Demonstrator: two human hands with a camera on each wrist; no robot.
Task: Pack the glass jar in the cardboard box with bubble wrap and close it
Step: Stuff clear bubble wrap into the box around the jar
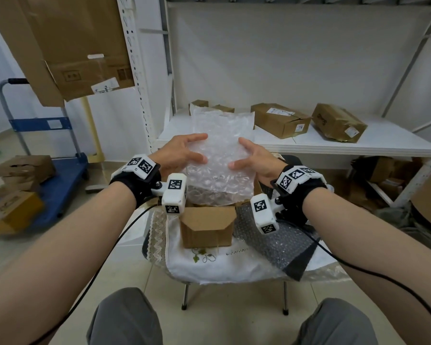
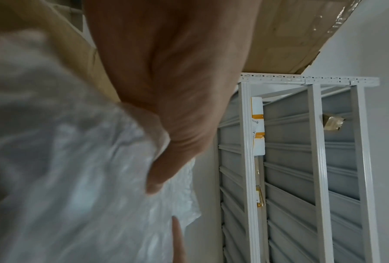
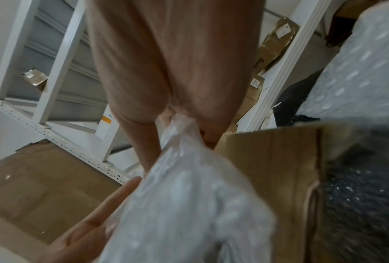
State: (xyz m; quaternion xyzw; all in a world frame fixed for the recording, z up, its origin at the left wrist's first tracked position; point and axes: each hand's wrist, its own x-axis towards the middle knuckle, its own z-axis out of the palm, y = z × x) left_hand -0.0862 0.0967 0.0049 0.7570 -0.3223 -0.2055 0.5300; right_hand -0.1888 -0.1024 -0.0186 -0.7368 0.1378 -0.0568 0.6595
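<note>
Mid-task: left hand (image 1: 182,151) and right hand (image 1: 253,158) each grip the bubble wrap (image 1: 222,155) bundle, held just above the open cardboard box (image 1: 207,226). Jar unseen, likely inside wrap. Insertion, closing left.

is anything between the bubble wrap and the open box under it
Nothing visible. Both the left hand and right hand hold the bubble wrap directly above the open cardboard box; its lower edge already reaches the opening.
</note>
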